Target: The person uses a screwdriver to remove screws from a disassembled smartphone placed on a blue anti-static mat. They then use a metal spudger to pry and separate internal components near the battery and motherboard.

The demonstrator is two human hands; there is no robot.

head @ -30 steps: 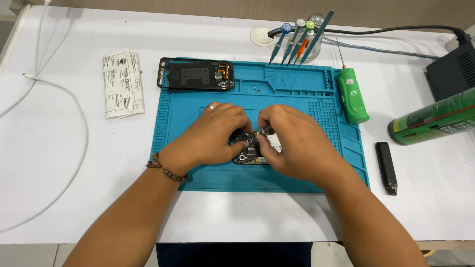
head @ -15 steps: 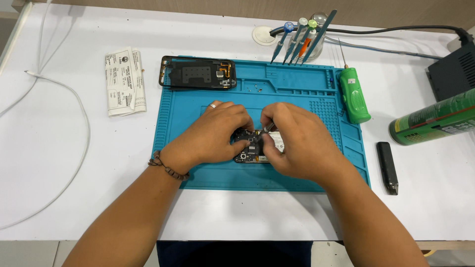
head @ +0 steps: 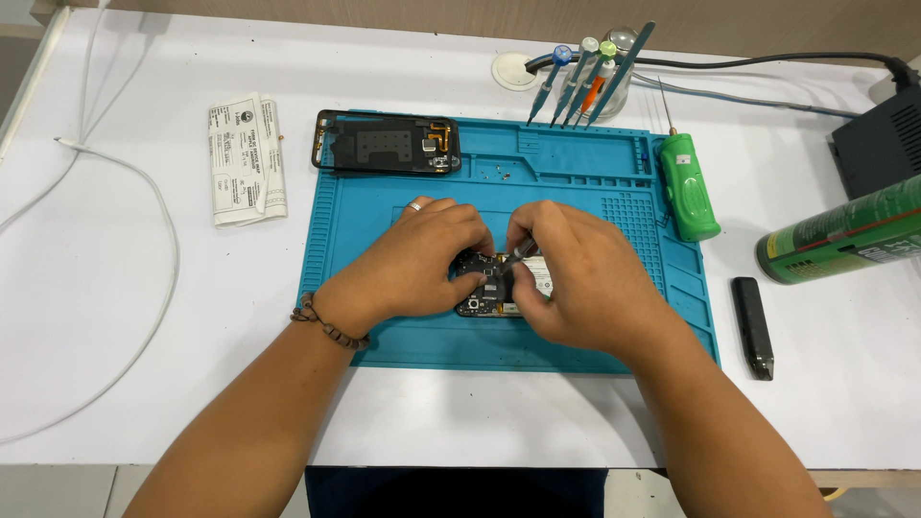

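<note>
Left hand (head: 408,269) clamps the opened black phone (head: 484,288); right hand (head: 576,278) pinches a thin metal tool (head: 521,251) at twelve o'clock, which may slip and gouge circuitry.

Bright, even light fills the room, seemingly from overhead, and the white worktop (head: 144,384) reads clean, close to blown out toward the lower left of the frame. Shadows are soft and short: a faint grey one sits beneath each forearm at the bottom, and a darker pocket lies under the left hand (head: 408,269) and right hand (head: 576,278) at centre, where the small board between them is hard to make out. The blue mat (head: 576,173) shows a mild sheen, no hard glare. The green can (head: 844,240) at the right edge carries a pale highlight. Focus is sharp throughout. Straight lines bow slightly near the upper corners.
</note>
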